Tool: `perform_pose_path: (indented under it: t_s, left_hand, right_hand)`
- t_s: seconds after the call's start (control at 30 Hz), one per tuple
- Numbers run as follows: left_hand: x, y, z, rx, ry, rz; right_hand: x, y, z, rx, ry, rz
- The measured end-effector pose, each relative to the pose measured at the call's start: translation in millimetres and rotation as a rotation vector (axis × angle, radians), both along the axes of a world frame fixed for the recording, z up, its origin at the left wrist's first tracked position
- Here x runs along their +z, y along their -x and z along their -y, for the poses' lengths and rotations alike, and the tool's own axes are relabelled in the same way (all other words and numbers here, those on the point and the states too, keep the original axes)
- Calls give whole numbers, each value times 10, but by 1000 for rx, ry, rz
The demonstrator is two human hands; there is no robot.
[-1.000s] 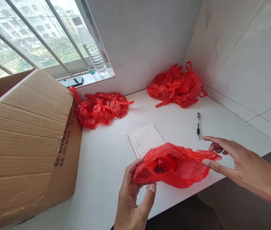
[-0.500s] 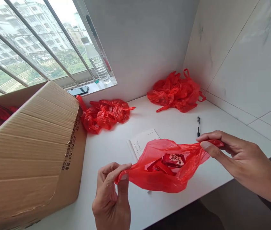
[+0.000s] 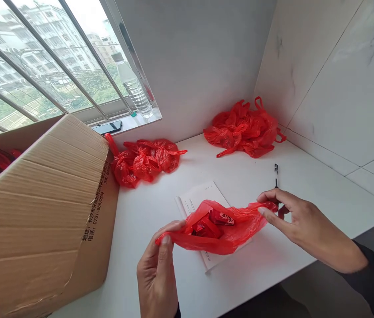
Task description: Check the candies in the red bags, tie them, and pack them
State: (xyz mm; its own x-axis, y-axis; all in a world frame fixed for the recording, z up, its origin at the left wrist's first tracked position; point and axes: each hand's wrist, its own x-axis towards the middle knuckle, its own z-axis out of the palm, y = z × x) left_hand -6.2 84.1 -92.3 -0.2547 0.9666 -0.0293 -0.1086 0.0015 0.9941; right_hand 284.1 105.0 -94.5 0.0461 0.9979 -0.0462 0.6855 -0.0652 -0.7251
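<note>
A thin red plastic bag hangs stretched between my two hands just above the white counter. Small red packets show through its open mouth. My left hand pinches the bag's left handle between thumb and fingers. My right hand pinches the right handle. Under the bag lies a white sheet of paper with printed lines.
A large open cardboard box fills the left side. Tied red bags lie beside it, and another heap of red bags sits in the back corner. A pen lies near my right hand. A phone and water bottle rest on the windowsill.
My right hand went from open fingers to a pinch on the bag's right handle. Both hands pulled the bag out wide, then lowered it nearer the paper.
</note>
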Motion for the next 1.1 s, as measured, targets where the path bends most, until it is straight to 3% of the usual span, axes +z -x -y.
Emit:
perform_pose_path:
  t_s: [0.23,0.47,0.6,0.83,1.1]
  left_hand:
    - [4,20,-39,-14,-57,165]
    - [-39,27,-34,3,-47,181]
    - [-23,33,-35,28,-69,168]
    - [54,48,-46,92,-82,137]
    - [44,30,-37,103,-17,140]
  right_hand:
    - [34,-19,37,-40,31,-22]
    - [-11,-31,38,92,60,86]
    - [-8,-32,34,63,65,84]
    - [66,-29,63,-78,4,-37]
    - [83,-132,74,-64,66,-231]
